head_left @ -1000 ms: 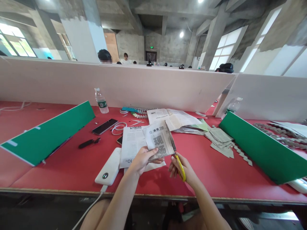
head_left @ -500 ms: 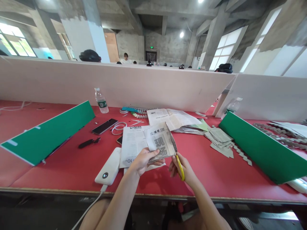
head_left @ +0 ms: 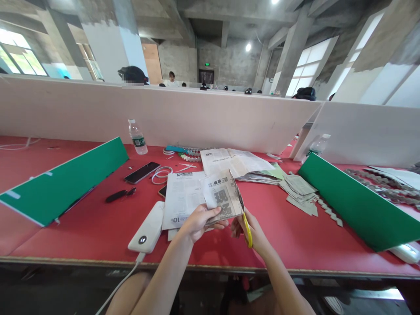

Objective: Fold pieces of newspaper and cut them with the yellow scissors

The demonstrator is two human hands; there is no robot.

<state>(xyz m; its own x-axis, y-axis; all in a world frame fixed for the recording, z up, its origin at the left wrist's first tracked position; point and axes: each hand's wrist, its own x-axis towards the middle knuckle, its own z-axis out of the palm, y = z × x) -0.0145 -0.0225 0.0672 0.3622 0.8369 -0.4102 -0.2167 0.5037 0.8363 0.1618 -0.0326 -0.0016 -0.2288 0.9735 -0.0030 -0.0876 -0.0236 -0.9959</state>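
My left hand (head_left: 203, 221) pinches a folded piece of newspaper (head_left: 223, 192), thumb on top and fingers beneath, above the red table (head_left: 275, 236). In my right hand (head_left: 249, 229) are scissors with yellow handles (head_left: 247, 231); their dark blades lie along the right edge of the folded newspaper. How far the blades are apart cannot be made out. Under and left of the held piece, a newspaper sheet (head_left: 182, 199) lies flat. Behind it an opened newspaper (head_left: 234, 161) rests on a stack of papers.
Cut newspaper pieces (head_left: 300, 188) and a zigzag paper strip (head_left: 330, 212) lie by the right green board (head_left: 357, 201). Left are a white power bank (head_left: 147, 229), a phone (head_left: 142, 173), a coiled cable (head_left: 161, 175), a water bottle (head_left: 138, 138) and another green board (head_left: 68, 183).
Both hands have shifted slightly right with the newspaper and scissors. The blades stay at the paper's right edge. A dark-capped head behind the partition has moved right.
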